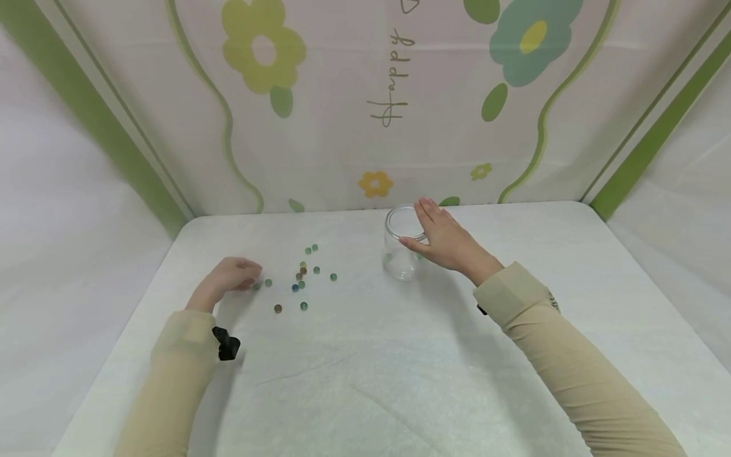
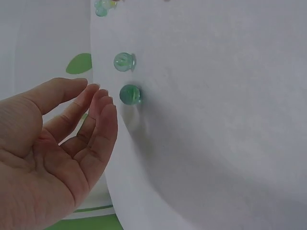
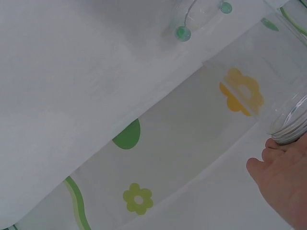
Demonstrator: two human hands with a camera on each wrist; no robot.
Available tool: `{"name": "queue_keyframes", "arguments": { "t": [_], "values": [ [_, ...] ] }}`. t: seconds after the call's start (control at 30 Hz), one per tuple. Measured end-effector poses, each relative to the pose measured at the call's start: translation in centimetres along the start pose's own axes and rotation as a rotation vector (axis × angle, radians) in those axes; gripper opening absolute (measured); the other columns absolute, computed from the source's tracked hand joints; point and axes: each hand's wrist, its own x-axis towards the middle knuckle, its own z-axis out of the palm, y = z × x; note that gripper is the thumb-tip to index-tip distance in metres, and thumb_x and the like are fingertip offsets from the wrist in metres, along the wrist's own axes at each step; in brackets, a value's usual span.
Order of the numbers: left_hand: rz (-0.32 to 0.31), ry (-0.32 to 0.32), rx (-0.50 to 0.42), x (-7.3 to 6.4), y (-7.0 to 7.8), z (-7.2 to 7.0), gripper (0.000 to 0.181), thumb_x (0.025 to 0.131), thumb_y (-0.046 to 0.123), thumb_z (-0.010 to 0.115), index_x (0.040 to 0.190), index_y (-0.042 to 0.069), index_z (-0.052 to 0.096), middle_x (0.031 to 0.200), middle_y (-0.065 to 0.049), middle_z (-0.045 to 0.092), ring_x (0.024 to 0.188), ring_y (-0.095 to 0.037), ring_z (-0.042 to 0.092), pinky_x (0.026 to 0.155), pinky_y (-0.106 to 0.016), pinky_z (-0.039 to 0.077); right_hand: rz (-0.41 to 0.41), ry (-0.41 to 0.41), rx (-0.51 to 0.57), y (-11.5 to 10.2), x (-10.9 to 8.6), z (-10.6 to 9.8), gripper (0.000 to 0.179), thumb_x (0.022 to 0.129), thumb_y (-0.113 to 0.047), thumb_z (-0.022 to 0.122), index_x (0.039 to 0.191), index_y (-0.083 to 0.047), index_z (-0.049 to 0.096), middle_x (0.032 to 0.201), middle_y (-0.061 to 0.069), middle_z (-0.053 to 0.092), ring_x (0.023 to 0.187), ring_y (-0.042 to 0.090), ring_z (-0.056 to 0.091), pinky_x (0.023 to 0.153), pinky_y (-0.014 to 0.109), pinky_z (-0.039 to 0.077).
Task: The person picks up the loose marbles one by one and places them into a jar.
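My left hand hovers beside the marbles at the table's left, fingers loosely bent. In the left wrist view, thumb and fingertips stand near one another with nothing between them, close to a green marble and a paler marble. Several more marbles, among them a brown marble and a blue marble, lie scattered to its right. At the back stands an upright clear glass jar with an uncovered mouth. Straight fingers of my right hand lie against its rim. Green marbles show at the jar's bottom.
A white cloth covers the table. Right behind the jar, a floral curtain hangs along the table's back edge. White side curtains with green bands flank it left and right.
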Motion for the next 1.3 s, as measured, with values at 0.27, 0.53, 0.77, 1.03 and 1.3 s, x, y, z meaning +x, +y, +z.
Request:
{"name": "queue_keyframes", "arguments": {
  "t": [0.27,0.53,0.77,1.03,1.3],
  "values": [
    [-0.042,-0.007,0.077,-0.3,-1.3,0.0,0.048,0.099,0.026,0.047,0.131,-0.009,0.049,0.128,-0.027,0.056,0.102,-0.020,0.061,0.096,-0.042,0.051,-0.016,0.010,-0.002,-0.1,0.0,0.0,0.086,0.097,-0.052,0.044,0.151,0.004,0.009,0.161,0.020,0.005,0.150,0.034,0.003,0.125,0.049,0.008],
    [-0.040,-0.011,0.102,0.1,-1.7,0.3,0.048,0.093,0.023,0.057,0.131,-0.006,0.052,0.126,-0.025,0.058,0.084,-0.008,0.059,0.079,-0.026,0.051,-0.014,0.015,0.001,-0.1,-0.1,0.0,0.086,0.097,-0.052,0.045,0.151,0.005,0.009,0.161,0.020,0.006,0.150,0.034,0.003,0.124,0.049,0.009],
    [-0.070,-0.004,0.130,0.3,-1.7,0.6,0.048,0.090,0.020,0.059,0.131,-0.004,0.053,0.130,-0.026,0.055,0.086,-0.011,0.061,0.083,-0.031,0.052,-0.014,0.013,-0.005,-0.1,0.0,0.1,0.086,0.097,-0.053,0.044,0.151,0.004,0.008,0.161,0.020,0.005,0.150,0.034,0.003,0.124,0.049,0.009],
    [-0.062,0.001,0.104,0.4,-1.8,0.7,0.046,0.092,0.021,0.058,0.131,-0.005,0.053,0.129,-0.027,0.055,0.089,-0.011,0.062,0.083,-0.030,0.053,-0.002,0.000,0.006,-0.1,-0.1,0.0,0.087,0.097,-0.053,0.044,0.151,0.003,0.007,0.161,0.019,0.003,0.150,0.033,0.001,0.125,0.048,0.006],
    [-0.037,0.035,0.057,-0.1,-1.1,0.7,0.048,0.098,0.024,0.050,0.134,-0.006,0.048,0.136,-0.028,0.050,0.112,-0.032,0.060,0.099,-0.043,0.051,-0.003,0.005,0.005,0.0,-0.1,0.0,0.087,0.097,-0.053,0.044,0.152,0.003,0.006,0.161,0.019,0.003,0.150,0.032,0.001,0.125,0.048,0.006]
  ]
}}
